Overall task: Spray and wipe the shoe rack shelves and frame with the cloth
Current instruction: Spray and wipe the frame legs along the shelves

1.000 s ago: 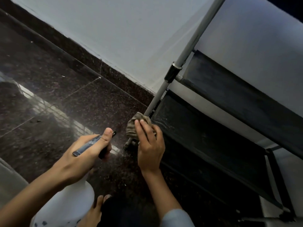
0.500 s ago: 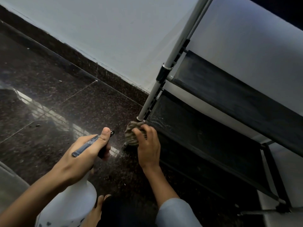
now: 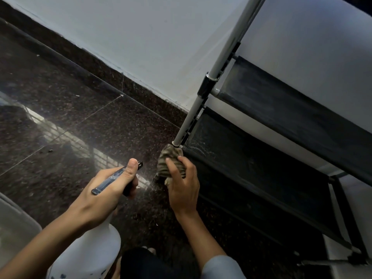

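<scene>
The shoe rack stands on the right with a white metal pole (image 3: 218, 63) and dark fabric shelves (image 3: 285, 109). My right hand (image 3: 182, 186) grips a striped grey-brown cloth (image 3: 170, 160) wrapped around the bottom of the pole, at the corner of the lower shelf (image 3: 241, 164). My left hand (image 3: 106, 190) holds a white spray bottle (image 3: 88, 252) by its blue trigger head, thumb on top, nozzle pointing toward the cloth.
Dark polished granite floor (image 3: 70, 121) runs to the left, with a dark skirting under a white wall (image 3: 141, 37). A pale object (image 3: 14, 224) sits at the lower left edge. My dark-clothed knee (image 3: 145, 262) and toes are at the bottom centre.
My right hand has slid the cloth down the pole, from the shelf corner toward the pole's foot. The left hand keeps the spray bottle in about the same spot.
</scene>
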`<state>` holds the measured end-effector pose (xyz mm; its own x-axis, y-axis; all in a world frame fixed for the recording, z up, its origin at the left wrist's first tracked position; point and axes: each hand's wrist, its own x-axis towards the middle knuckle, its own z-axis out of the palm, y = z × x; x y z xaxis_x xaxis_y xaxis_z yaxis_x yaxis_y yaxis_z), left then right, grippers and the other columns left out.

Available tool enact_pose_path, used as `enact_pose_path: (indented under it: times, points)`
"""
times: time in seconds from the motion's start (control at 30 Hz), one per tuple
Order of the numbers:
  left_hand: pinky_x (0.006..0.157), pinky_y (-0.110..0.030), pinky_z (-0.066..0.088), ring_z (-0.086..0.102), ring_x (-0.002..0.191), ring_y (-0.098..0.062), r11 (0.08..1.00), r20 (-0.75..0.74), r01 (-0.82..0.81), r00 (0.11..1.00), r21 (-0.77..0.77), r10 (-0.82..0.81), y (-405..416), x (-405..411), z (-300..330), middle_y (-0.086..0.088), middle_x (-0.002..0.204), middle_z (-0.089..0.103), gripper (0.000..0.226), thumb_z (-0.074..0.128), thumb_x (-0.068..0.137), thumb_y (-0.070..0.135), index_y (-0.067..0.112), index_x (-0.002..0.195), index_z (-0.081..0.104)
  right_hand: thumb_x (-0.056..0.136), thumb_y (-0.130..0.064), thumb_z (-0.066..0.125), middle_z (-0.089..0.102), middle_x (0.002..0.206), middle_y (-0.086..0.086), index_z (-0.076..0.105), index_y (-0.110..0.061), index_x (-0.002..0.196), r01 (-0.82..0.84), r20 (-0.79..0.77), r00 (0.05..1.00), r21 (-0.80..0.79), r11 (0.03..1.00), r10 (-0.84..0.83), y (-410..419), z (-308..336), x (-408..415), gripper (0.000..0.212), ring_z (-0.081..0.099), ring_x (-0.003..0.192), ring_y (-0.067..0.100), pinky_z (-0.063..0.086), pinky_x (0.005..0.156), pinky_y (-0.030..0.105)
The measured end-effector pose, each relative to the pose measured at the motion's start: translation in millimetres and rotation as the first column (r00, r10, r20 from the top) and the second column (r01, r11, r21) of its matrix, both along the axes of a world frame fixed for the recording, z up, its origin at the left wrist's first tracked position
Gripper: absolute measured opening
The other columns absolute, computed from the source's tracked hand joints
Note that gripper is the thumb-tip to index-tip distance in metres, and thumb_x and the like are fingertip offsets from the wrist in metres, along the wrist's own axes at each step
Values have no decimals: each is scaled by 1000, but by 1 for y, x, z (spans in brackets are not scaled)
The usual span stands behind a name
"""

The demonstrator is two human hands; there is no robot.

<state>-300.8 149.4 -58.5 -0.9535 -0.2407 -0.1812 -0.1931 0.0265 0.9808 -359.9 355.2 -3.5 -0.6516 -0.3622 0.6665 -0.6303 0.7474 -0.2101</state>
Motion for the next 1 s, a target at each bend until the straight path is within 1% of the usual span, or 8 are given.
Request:
enact_pose_path:
  times: [0.1,0.23,0.33,0.47,0.57,0.67,0.8,1.0]
  points:
    - [54,-48,60,70,62,-28,999,-7,-32,999,27,32,-4,1,-11,-8,72,71,61,49,87,72,17,80,73,83,-12,52,45,118,-1,69,-26,109,63,-73,996,184,981,-51,-16,-9,-8,33,62,87,28,55,60,30]
    - [82,-59,51,54,60,-31,995,248,-45,969,88,22,-12,-28,-42,-15,68,54,49,33,104,42,13,71,56,68,-17,79,63,117,-10,71,-30,104,99,97,983,450,887,-159,-19,-53,9,39,64,79,20,53,54,22]
    - [78,-52,43,41,59,-26,986,315,-48,949,159,-4,-26,-40,-66,-11,69,41,44,22,105,28,15,68,42,70,-13,79,67,116,-11,71,-28,110,111,153,972,373,921,-179,-14,-74,23,43,63,79,19,55,57,24]
    - [56,-52,59,66,59,-38,997,127,-31,992,67,22,-32,-10,-61,-15,75,68,56,43,97,60,12,84,69,88,-9,53,66,117,-9,67,-26,118,169,-21,985,235,957,-169,-13,-60,9,36,58,89,26,54,70,32]
    - [54,-55,58,68,63,-37,999,41,-12,999,51,10,-35,0,-70,-10,76,70,53,48,93,64,17,87,71,88,-10,48,63,123,-10,64,-27,121,139,59,982,405,904,-178,-21,-47,-1,41,62,92,26,54,67,31]
    - [52,-63,55,66,61,-41,998,78,-2,997,62,-2,-36,-5,-76,-12,75,69,56,48,90,68,18,89,72,81,-15,62,60,123,-16,64,-34,116,7,242,956,544,839,-165,-13,-58,15,41,63,87,18,52,62,25]
    - [60,-62,57,68,63,-37,999,130,29,991,19,-31,-25,5,-52,-11,68,68,64,47,86,74,15,76,71,63,-9,81,66,117,-15,70,-29,112,99,356,909,325,941,-218,6,-65,38,54,62,80,17,53,57,23]
    - [43,-31,47,60,44,-13,982,269,151,956,-116,-115,14,31,36,-6,57,68,85,34,67,96,17,61,66,79,-9,43,67,114,-14,72,-26,110,181,310,917,242,953,-253,20,-46,45,46,63,83,20,55,62,25]
